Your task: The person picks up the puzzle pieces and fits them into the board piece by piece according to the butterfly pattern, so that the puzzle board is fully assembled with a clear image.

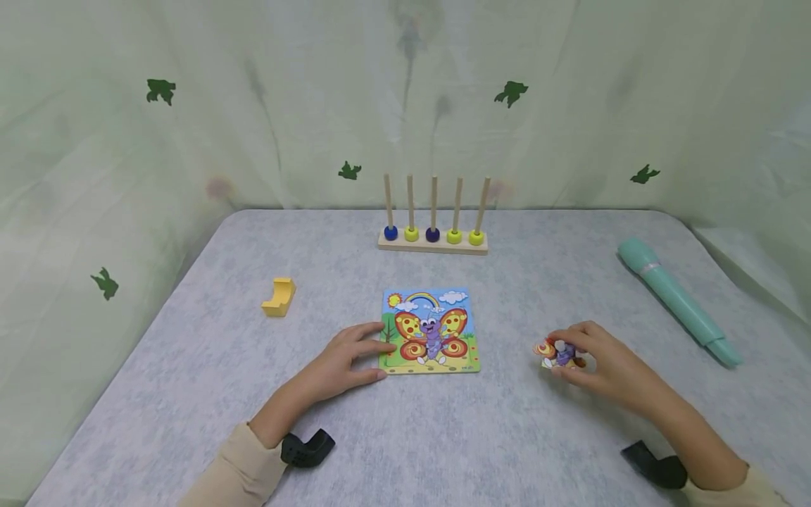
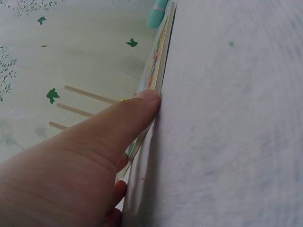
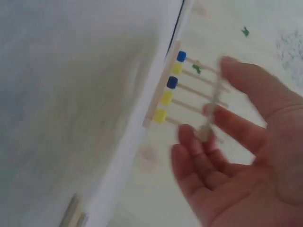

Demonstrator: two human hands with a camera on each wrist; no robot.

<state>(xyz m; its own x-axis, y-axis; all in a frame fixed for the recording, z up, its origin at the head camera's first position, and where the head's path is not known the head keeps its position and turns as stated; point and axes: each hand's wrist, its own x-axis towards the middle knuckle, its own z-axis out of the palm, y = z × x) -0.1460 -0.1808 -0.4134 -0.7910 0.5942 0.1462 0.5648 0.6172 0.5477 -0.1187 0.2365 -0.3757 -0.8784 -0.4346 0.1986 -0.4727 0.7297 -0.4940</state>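
A square butterfly puzzle [image 1: 432, 303] lies flat on the table in the head view. My left hand [image 1: 345, 359] rests at its left side, fingertips on the printed face and thumb near the lower left corner. The left wrist view shows the thumb [image 2: 128, 113] against the puzzle's edge [image 2: 163, 52]. To the right, my right hand [image 1: 611, 362] pinches a small printed puzzle piece [image 1: 562, 353] between thumb and fingers, above the table. The right wrist view shows this piece [image 3: 216, 97] edge-on, thin and pale, slightly blurred.
A wooden peg rack [image 1: 433, 245] with blue and yellow beads stands behind the puzzle. On the left lies a yellow curved block [image 1: 279, 297]. A teal capped tube [image 1: 681, 303] lies at the right. A pale curtain [image 1: 355, 91] hangs behind the table.
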